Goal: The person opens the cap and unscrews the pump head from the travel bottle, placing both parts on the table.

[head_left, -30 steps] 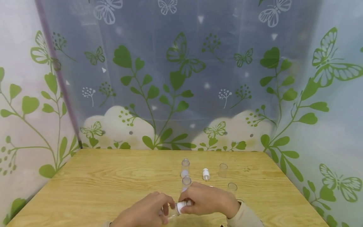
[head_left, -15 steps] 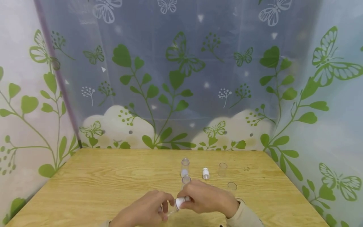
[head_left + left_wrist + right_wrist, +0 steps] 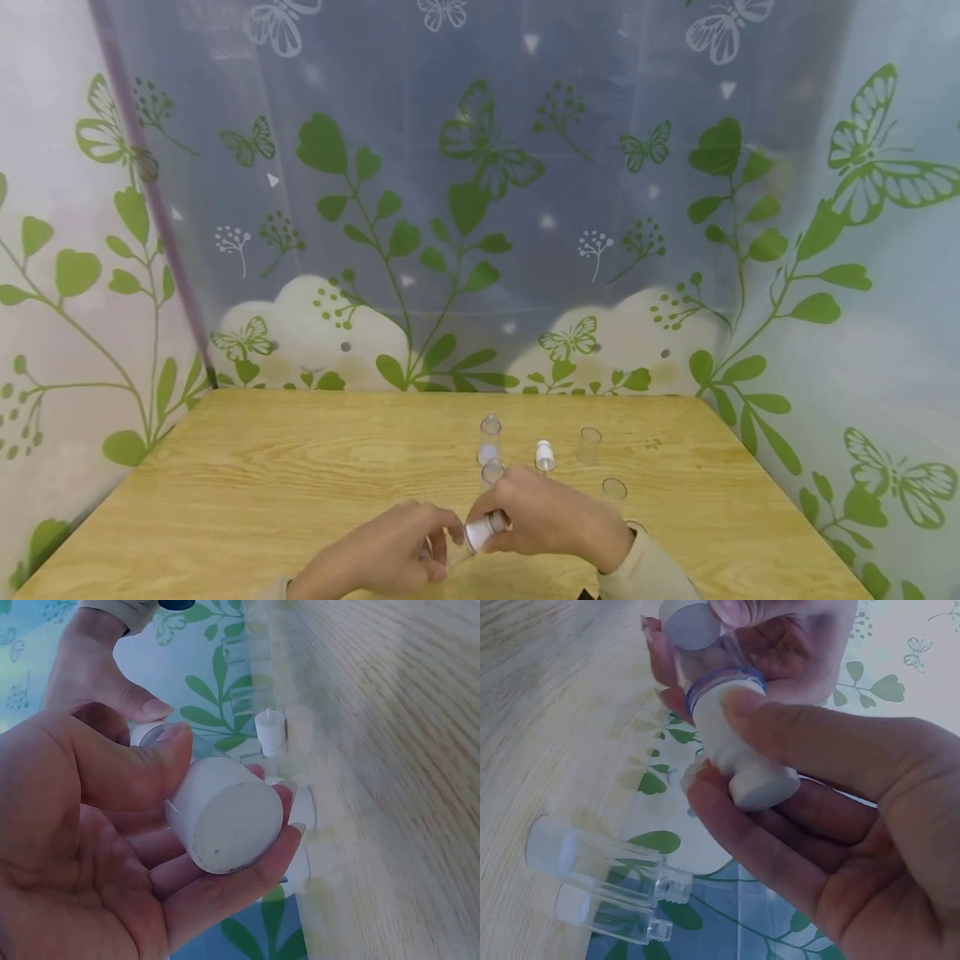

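My left hand (image 3: 378, 546) grips a clear pump bottle (image 3: 705, 656) round its body, thumb on one side and fingers on the other. The bottle is held tilted, and its white base (image 3: 238, 825) faces the left wrist camera. At its neck end, my right hand (image 3: 551, 512) pinches a white pump top (image 3: 731, 735) between thumb and fingers. This top sits against the bottle's blue-tinted rim; whether it is threaded on cannot be told. Fingers hide much of the bottle in the head view.
Two clear bottles with white bases, a farther one (image 3: 490, 439) and a nearer one (image 3: 492, 472), stand beyond my right hand. Right of them are a loose white pump top (image 3: 544, 455) and several clear caps (image 3: 590, 446) on the wooden table (image 3: 300, 467). Patterned curtain surrounds the table.
The white pump top in my right hand has tilted a little upward at its outer end, with the right fingers shifting round it. My left hand stays nearly in place.
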`<state>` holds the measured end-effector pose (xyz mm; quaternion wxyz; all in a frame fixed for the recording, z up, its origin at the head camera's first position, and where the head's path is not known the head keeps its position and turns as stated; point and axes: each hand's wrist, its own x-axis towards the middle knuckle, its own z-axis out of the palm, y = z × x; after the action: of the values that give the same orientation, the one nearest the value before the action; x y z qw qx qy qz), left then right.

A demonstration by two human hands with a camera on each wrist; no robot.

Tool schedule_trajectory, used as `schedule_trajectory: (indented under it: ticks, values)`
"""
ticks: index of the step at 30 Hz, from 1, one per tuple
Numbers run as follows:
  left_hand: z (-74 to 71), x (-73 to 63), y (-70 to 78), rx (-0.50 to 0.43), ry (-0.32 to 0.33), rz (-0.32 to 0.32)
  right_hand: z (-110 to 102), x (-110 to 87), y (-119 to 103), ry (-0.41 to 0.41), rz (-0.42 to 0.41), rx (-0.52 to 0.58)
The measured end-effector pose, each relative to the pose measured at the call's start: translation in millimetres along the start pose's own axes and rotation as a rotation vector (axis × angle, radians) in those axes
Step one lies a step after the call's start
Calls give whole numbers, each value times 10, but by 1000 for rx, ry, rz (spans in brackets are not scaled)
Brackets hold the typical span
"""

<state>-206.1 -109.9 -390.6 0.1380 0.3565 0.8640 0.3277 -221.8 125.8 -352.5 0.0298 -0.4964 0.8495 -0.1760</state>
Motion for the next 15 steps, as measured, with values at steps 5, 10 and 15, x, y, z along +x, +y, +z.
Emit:
schedule_trajectory:
  ticks: [5, 10, 15]
  values:
    - [4, -5, -11, 26, -2, -17, 7, 15, 33, -14, 28, 30]
    - [0, -15, 1, 58, 10, 3, -7, 5, 59, -36, 55, 104]
    - [6, -27, 33, 61, 6, -14, -18, -10, 79, -48, 56, 164]
